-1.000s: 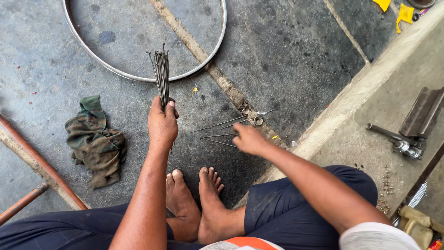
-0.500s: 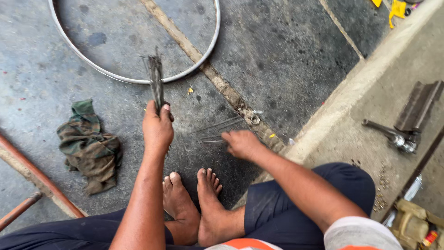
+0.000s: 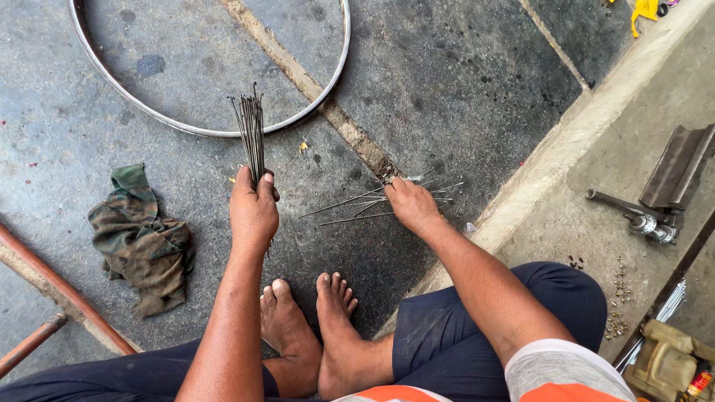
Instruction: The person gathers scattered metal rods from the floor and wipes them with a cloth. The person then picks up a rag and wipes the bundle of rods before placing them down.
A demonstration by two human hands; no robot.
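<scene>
The bundle of spokes (image 3: 251,134) stands upright, clamped in the left hand (image 3: 253,212), same as a second ago. Just right of that grip, the right hand (image 3: 411,205) has slid onto the loose spokes (image 3: 372,205) on the floor, fingers pressed down, pinch hidden. Rim (image 3: 223,128) beyond, rag (image 3: 141,242) off left.
</scene>
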